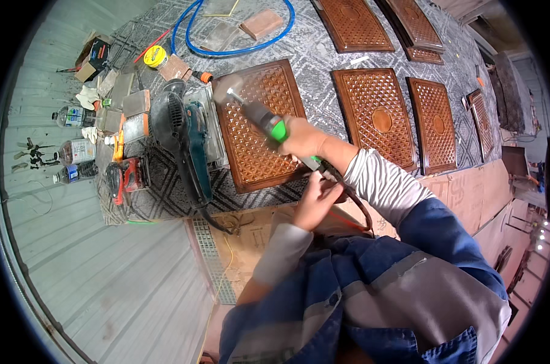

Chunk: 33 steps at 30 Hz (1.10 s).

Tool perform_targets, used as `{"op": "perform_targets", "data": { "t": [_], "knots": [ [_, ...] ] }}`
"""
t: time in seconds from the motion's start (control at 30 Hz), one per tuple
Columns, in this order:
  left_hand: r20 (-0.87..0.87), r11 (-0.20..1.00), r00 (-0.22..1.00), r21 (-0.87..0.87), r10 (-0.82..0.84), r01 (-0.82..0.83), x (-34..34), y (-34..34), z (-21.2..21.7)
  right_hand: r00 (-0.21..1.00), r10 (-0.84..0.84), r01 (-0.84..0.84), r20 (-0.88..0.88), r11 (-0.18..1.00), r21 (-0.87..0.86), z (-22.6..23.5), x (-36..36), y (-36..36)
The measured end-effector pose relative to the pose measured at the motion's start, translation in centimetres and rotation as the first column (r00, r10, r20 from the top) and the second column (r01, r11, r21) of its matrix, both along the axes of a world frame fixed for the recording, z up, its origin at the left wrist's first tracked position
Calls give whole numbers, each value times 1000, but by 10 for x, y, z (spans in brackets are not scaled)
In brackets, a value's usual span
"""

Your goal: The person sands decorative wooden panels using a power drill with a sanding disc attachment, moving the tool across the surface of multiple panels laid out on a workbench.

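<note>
The right hand (pixel 302 138) is wrapped with fingers clamped around the body of a handheld power tool (pixel 264 119), grey with a green collar. The tool's long axis runs diagonally, its working tip pointing up and to the left, toward the far-left corner of a carved wooden panel (pixel 259 124). The tip sits over that corner, blurred; contact cannot be confirmed. The left hand (pixel 316 200) lies at the panel's near edge, fingers curled closed on the tool's dark cable (pixel 347 197), which trails off to the right and down.

The panel lies flat on a grey patterned mat (pixel 323 60), long axis running away from the person. Just beside its left edge stands a belt sander (pixel 184 136), touching or nearly so. Beyond that, an orange tool (pixel 126 176) and plastic bottles (pixel 74 151) crowd the mat's left margin. To the right, an open strip of mat separates the panel from a second carved panel (pixel 375 118), with more panels (pixel 435 124) further right. A blue hose (pixel 226 48) loops at the far end.
</note>
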State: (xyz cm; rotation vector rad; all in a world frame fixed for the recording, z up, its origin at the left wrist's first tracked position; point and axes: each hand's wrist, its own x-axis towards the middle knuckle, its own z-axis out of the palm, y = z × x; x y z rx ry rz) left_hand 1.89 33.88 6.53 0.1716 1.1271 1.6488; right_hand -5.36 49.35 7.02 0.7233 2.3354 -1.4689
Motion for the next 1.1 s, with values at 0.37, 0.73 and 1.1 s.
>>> {"op": "perform_targets", "data": {
  "t": [0.37, 0.73, 1.1],
  "knots": [
    [-970, 679, -5, -166, -243, -715, -93, -92, -66, 981, -160, 175, 108, 974, -147, 13, 1, 32],
    [-916, 653, -4, -283, -401, -703, -93, -92, -71, 971, -122, 141, 207, 987, -81, 43, 3, 36],
    [-929, 676, -33, -243, -368, -695, -94, -92, -69, 968, -147, 159, 202, 986, -46, 36, 13, 35]
  ]
}}
